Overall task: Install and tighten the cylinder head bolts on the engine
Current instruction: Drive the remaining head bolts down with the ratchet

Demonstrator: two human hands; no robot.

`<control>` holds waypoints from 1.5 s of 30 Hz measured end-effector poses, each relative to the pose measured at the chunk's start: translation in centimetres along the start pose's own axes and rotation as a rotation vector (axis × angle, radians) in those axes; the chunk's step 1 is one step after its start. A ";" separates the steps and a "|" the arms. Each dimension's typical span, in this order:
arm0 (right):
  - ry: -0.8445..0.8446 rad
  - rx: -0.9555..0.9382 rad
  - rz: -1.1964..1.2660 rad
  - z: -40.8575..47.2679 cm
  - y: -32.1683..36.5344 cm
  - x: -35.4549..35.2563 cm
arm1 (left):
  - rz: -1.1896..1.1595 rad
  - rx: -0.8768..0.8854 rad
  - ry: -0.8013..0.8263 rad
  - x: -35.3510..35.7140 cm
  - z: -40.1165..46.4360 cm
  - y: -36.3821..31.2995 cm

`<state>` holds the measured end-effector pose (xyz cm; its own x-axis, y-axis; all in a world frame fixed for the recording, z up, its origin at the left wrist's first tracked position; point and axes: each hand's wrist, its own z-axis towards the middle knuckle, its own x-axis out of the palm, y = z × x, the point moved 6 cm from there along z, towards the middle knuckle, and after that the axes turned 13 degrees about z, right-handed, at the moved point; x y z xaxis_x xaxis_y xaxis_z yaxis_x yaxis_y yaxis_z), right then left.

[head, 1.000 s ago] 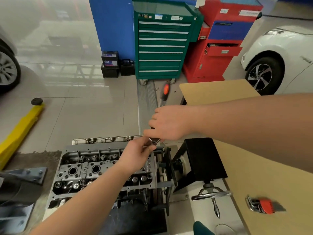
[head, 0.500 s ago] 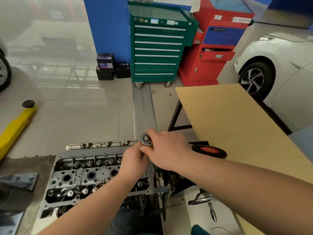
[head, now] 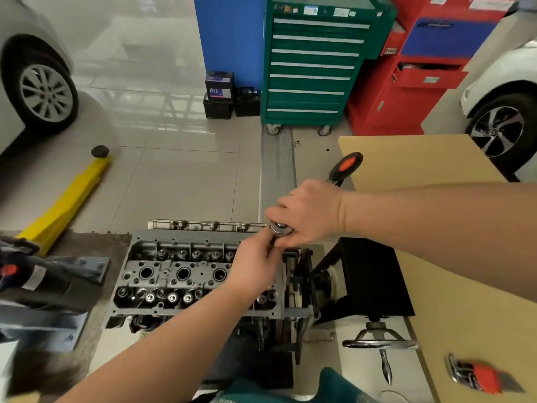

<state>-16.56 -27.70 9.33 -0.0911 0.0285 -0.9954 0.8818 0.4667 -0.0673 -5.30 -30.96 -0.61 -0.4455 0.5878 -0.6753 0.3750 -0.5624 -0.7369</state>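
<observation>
R hand (head: pixel 312 212) was curled over the ratchet (head: pixel 280 228) head w/ the handle sticking out past it toward the table (head: pixel 465 286). L hand (head: pixel 255 266) pinched just below the head, at the cyl head's (head: pixel 162 271) far right corner; bolt itself was hidden, couldn't tell.

Automotive repair workshop.
Green wheeled steel tool cabinet (head: pixel 312 62), red tool trolley (head: pixel 412 74), yellow lift arm (head: pixel 66 202), white car (head: pixel 505 91), stand-mounted grey metal engine (head: pixel 180 274).

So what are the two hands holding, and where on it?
A ratchet wrench. The right hand grips it at the head end, on the shaft. The left hand pinches just under the round head, over the cylinder head.
</observation>
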 end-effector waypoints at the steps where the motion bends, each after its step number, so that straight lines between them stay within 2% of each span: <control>1: -0.010 0.048 -0.011 -0.5 0.1 0.2 | -0.002 0.009 -0.004 -0.1 0.1 -0.2; 5: -0.045 0.144 -0.007 -1.1 1.2 0.4 | 0.028 0.072 -0.006 -0.3 0.1 -0.6; 11: -0.123 0.444 -0.013 -0.9 2.4 0.4 | 0.003 0.038 0.031 -0.2 0.4 0.7; 14: -0.146 0.533 0.011 -0.9 2.6 0.3 | -0.011 0.042 0.065 -0.1 0.5 1.0; 18: -0.092 0.560 0.110 -1.1 2.1 -0.1 | -0.010 0.017 0.207 0.6 0.6 1.9; 21: 0.031 0.577 0.205 -1.1 1.2 -0.2 | 0.032 0.000 0.279 1.4 0.6 3.2; 27: 0.104 0.548 0.305 -1.1 0.7 -0.3 | 0.099 0.015 0.213 1.9 0.3 3.5; 32: 0.160 0.562 0.368 -0.9 0.5 -0.7 | 0.157 0.085 0.267 1.3 0.9 3.5; 37: 0.102 0.619 0.475 0.3 -3.6 -5.3 | 0.031 0.089 0.142 -1.5 2.5 1.7; 41: 0.045 0.621 0.520 1.1 -4.8 -8.0 | -0.012 0.095 0.289 -4.2 5.9 1.8; 45: 0.002 0.653 0.646 2.4 -3.3 -6.6 | 0.158 0.179 0.415 -7.4 6.6 3.9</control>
<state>-17.73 -31.57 15.91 0.5101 0.1117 -0.8529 0.8478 -0.2329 0.4765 -5.87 -41.33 1.72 -0.0186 0.6487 -0.7608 0.2496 -0.7338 -0.6318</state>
